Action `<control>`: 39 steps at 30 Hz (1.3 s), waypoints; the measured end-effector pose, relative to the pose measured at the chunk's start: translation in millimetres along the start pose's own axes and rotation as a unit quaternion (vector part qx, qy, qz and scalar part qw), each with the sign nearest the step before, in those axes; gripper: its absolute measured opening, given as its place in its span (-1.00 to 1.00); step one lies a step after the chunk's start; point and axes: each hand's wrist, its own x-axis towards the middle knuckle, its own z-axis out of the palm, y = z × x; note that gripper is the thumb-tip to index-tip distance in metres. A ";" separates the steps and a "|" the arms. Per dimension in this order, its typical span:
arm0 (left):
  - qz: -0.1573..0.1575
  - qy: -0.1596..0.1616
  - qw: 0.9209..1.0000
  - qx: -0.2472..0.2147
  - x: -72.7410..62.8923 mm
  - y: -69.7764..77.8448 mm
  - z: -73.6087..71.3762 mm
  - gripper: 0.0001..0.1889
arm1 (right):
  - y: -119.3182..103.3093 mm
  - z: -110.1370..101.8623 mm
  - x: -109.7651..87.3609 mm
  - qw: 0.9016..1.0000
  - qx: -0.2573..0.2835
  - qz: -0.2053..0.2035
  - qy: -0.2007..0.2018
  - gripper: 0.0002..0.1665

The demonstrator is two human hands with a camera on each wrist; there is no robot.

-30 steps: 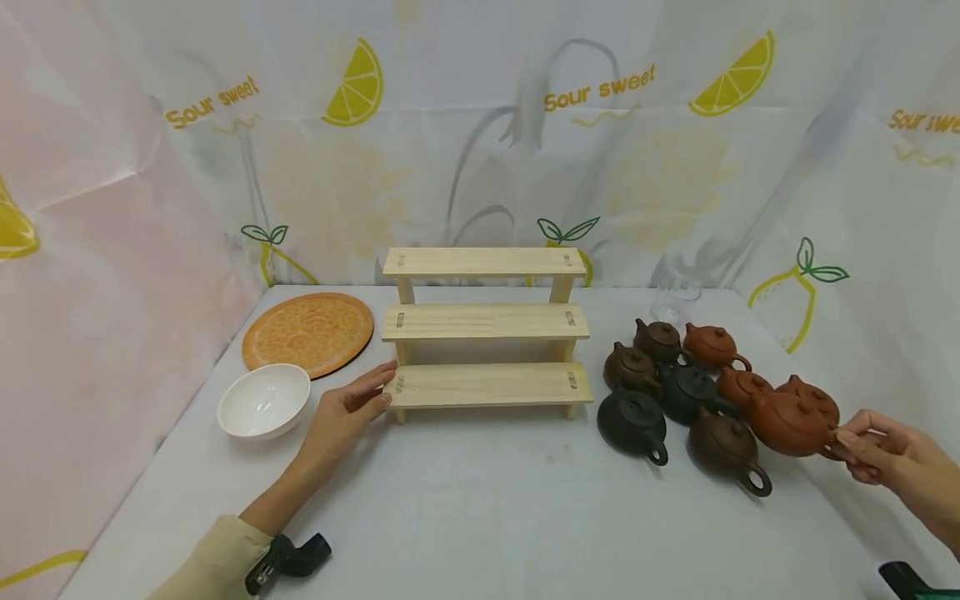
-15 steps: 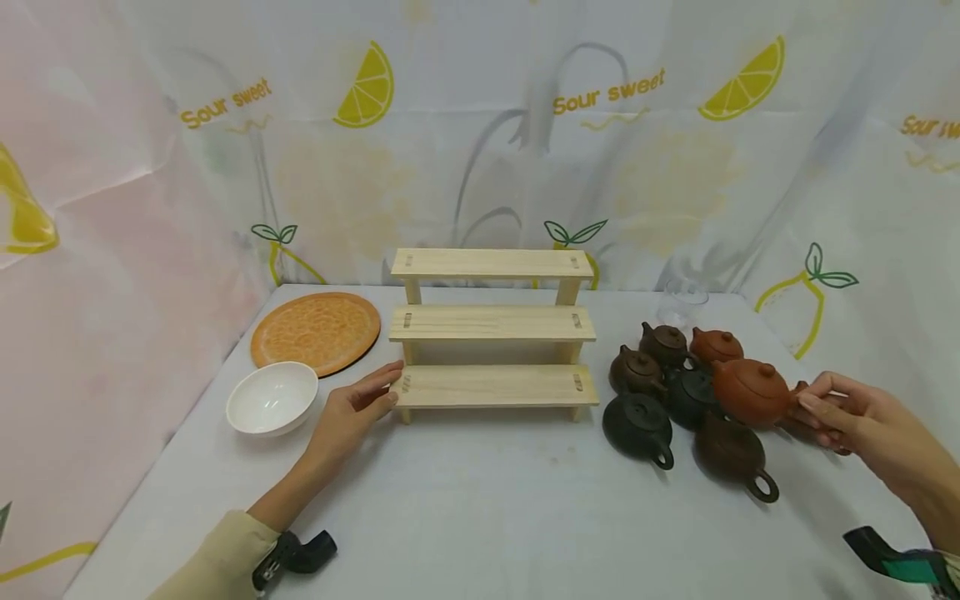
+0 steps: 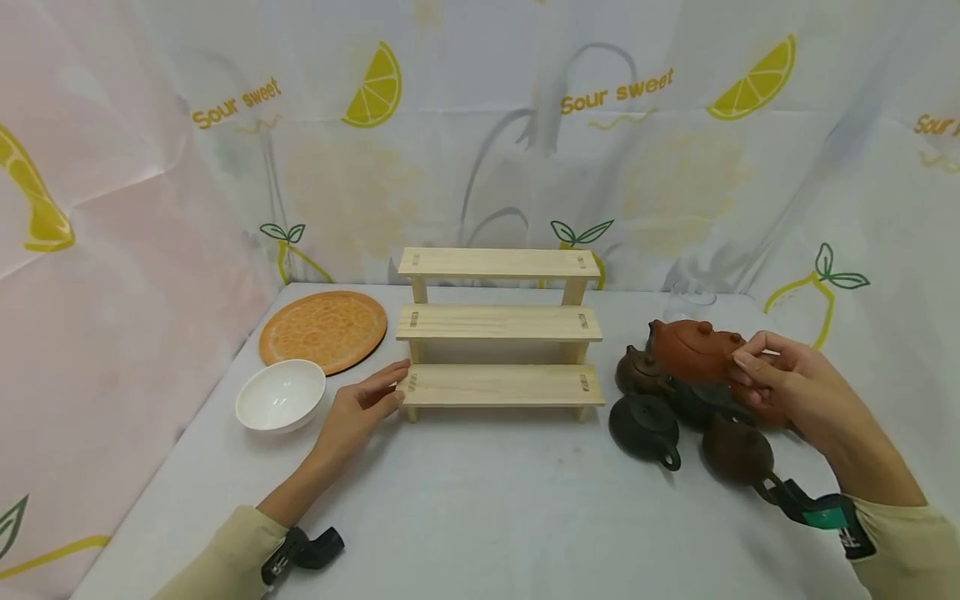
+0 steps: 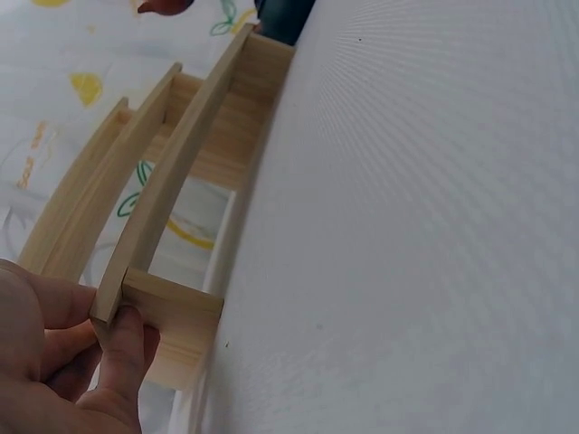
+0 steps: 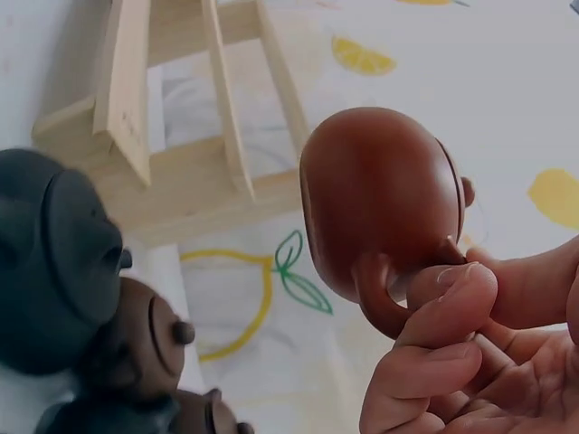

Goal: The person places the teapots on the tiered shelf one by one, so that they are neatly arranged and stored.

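My right hand [image 3: 798, 387] pinches the handle of a reddish-brown clay teapot [image 3: 692, 352], lifted above the other teapots. In the right wrist view the held teapot [image 5: 380, 199] hangs tilted, its handle between thumb and fingers. A three-tier wooden stand [image 3: 498, 385] occupies the middle of the white table. At its left end my left hand [image 3: 360, 417] grips the lowest board; in the left wrist view the fingers pinch the board's corner [image 4: 113, 294] from above and below. Several dark teapots, among them a black teapot [image 3: 643, 427] and a dark brown teapot [image 3: 737, 450], stand below my right hand.
Left of the stand are a white bowl [image 3: 281, 396] and a round orange-brown board [image 3: 324, 331]. A clear glass vessel [image 3: 692, 298] stands at the back right, behind the teapots. Printed cloth [image 3: 480, 167] hangs behind and beside the table.
My right hand has raised the reddish-brown teapot out of the group and carried it left and toward the back. My left hand stays on the stand.
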 end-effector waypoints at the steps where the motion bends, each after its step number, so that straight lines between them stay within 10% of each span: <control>1: -0.001 -0.001 1.000 -0.001 -0.3 0.4 0.2 -0.56 | -2.7 3.2 3.3 1.000 0.000 0.001 0.000 -0.85; 12: 0.003 -0.004 1.000 0.002 1.8 1.3 2.7 -0.56 | -19.8 31.9 26.4 0.999 0.003 -0.046 -0.016 -0.86; 39: 0.002 -0.001 1.000 -0.002 -1.4 -0.6 2.4 -0.55 | -66.5 95.8 98.6 0.999 -0.023 -0.011 -0.025 -0.77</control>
